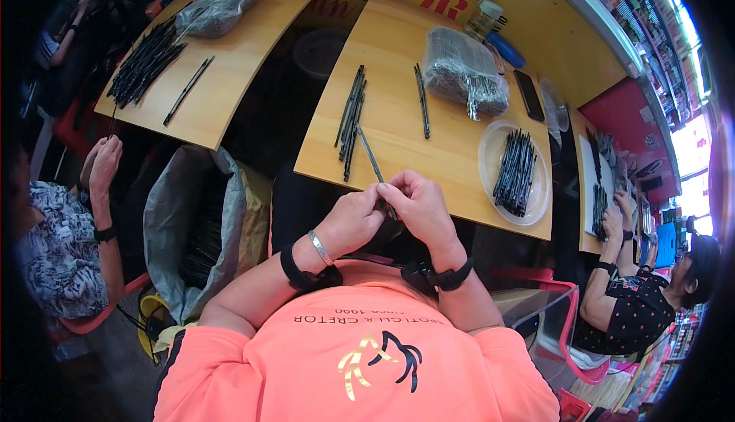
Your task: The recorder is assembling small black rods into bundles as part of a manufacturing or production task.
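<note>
A thin dark rod (370, 153), shaped much like a slim pen, slants from my fingers over the near edge of the table. My left hand (351, 219) pinches its lower part. Close against it, my right hand (421, 206) also has thumb and fingers closed on the rod; the end between the hands is partly hidden. Just beyond my hands lies a loose row of similar black rods (351, 123). One single rod (422, 101) rests farther right. Many more fill a round clear plastic dish (545, 185) at the right edge of the table.
A plastic bag of rods (465, 70), a phone (529, 94) and a jar (485, 18) stand on the far part of my table (321, 146). A grey sack (164, 231) of black rods sits at my left. Co-workers handle rods at tables on both sides.
</note>
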`<state>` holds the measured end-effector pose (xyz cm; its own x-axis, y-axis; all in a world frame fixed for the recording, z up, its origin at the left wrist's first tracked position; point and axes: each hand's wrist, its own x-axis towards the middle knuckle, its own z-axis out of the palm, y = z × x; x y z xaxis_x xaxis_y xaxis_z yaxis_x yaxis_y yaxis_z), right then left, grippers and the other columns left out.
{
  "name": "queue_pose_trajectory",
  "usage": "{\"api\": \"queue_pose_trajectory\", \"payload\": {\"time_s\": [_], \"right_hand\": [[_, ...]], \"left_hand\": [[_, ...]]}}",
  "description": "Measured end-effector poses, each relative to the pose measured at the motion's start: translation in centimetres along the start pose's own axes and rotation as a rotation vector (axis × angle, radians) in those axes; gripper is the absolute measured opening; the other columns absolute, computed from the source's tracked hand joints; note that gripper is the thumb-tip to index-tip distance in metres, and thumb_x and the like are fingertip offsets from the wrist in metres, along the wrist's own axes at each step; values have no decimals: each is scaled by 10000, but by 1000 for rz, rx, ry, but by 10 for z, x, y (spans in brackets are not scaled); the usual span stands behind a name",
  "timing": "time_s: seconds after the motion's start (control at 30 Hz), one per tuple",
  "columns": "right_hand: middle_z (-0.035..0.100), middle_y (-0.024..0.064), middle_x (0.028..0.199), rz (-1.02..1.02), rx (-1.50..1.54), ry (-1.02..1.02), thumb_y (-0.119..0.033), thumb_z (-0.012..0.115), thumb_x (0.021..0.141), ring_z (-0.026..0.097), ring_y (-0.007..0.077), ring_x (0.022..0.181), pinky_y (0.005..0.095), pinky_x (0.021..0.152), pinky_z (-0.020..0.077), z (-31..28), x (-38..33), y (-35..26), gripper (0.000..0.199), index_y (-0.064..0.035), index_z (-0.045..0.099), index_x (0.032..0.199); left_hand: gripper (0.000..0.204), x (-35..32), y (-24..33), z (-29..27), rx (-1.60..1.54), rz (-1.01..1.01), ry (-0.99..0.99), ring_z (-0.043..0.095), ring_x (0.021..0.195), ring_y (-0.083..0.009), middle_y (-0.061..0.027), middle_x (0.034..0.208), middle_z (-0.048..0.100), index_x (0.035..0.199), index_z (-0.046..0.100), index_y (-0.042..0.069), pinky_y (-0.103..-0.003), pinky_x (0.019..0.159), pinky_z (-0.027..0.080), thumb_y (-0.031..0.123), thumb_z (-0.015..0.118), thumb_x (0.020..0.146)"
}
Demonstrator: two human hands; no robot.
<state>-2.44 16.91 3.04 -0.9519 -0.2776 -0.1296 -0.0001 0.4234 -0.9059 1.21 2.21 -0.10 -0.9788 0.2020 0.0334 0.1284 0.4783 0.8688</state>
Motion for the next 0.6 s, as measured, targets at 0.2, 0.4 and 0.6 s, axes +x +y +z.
{"api": "queue_pose_trajectory", "payload": {"time_s": [0.2,0.4,0.6], "right_hand": [[616,104,620,-28,-254,0,-247,626,826,596,163,559,303,525,456,-6,-1,11,261,11,617,793],[603,52,643,169,270,-84,-149,594,865,582,102,558,229,497,460,-6,-3,6,159,5,558,851],[591,37,646,32,276,-45,-94,599,857,557,83,552,213,504,456,2,-3,9,122,15,544,848]], "left_hand": [[231,2,-20,6,-137,15,-58,626,627,-226,-136,702,624,995,538,-29,-329,594,494,107,510,810],[217,5,-4,-5,-599,-283,-174,597,594,-134,-70,744,614,1024,536,-5,-231,532,479,132,491,862],[159,5,-7,-8,-711,-289,-197,581,577,-111,-66,762,602,994,502,18,-205,501,460,116,490,869]]}}
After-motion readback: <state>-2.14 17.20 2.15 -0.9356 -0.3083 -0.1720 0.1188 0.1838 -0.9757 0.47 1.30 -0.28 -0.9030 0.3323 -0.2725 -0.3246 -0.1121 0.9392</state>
